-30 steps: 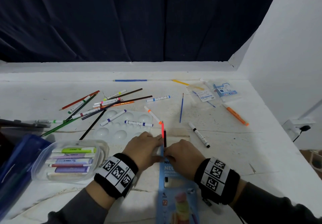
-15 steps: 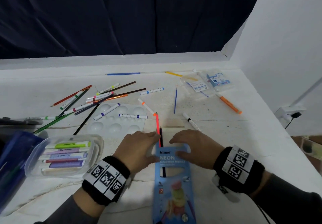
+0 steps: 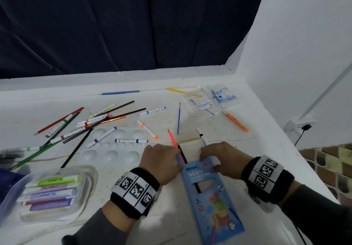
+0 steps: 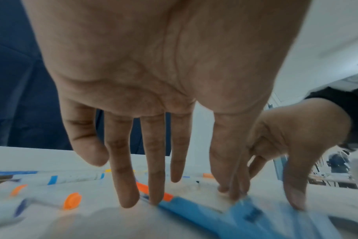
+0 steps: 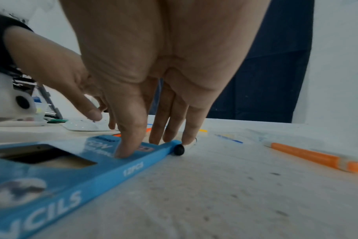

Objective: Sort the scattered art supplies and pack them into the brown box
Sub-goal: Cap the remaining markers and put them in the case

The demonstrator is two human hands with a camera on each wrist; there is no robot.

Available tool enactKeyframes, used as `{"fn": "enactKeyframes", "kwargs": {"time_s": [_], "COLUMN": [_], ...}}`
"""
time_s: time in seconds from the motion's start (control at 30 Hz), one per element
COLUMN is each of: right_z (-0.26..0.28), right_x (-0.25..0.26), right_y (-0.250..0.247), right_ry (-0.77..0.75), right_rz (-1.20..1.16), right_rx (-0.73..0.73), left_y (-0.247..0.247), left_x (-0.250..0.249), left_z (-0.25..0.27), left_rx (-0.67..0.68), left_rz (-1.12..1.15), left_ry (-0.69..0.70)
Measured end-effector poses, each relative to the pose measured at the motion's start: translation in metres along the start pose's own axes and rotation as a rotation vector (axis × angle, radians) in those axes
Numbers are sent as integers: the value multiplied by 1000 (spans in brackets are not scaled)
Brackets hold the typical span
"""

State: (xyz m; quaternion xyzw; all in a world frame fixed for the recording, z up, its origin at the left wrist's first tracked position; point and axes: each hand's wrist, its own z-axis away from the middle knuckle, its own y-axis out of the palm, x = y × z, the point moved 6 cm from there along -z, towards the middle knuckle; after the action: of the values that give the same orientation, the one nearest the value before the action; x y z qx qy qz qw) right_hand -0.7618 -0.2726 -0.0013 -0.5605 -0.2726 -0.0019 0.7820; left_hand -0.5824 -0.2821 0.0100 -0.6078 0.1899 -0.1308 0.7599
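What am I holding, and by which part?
Nothing is gripped. The right hand presses its thumb on the blue pencil box near its open end; the left hand touches its left edge.

Both forearms reach forward side by side, palms down. The left grip (image 3: 160, 161) has straight fingers (image 4: 121, 169), tips down. The right grip (image 3: 223, 159) stands likewise, its thumb (image 5: 131, 137) pressing downward.

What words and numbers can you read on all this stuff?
"Ninso": top of the blue pencil box, head view.
"NEON": just under it.
"12": red patch lower on the box front.
"12PCS": the box's side, right wrist view.
"...CILS": same side, its start cut off.
Print on the clear packets and the markers: too small to read.
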Motion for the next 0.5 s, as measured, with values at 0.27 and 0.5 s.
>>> {"fn": "enactKeyframes", "kwargs": {"time_s": [0.27, 0.5], "right_z": [6, 6], "right_x": [-29, -49], "right_y": [-19, -29], "right_ry": [30, 47], "right_rz": [-41, -108], "right_rx": [-62, -123], "left_y": [-50, -43], "left_x": [-22, -45], "left_z": [-105, -196], "left_rx": [-156, 21], "left_rz": [146, -159], "left_ry": [90, 169]}}
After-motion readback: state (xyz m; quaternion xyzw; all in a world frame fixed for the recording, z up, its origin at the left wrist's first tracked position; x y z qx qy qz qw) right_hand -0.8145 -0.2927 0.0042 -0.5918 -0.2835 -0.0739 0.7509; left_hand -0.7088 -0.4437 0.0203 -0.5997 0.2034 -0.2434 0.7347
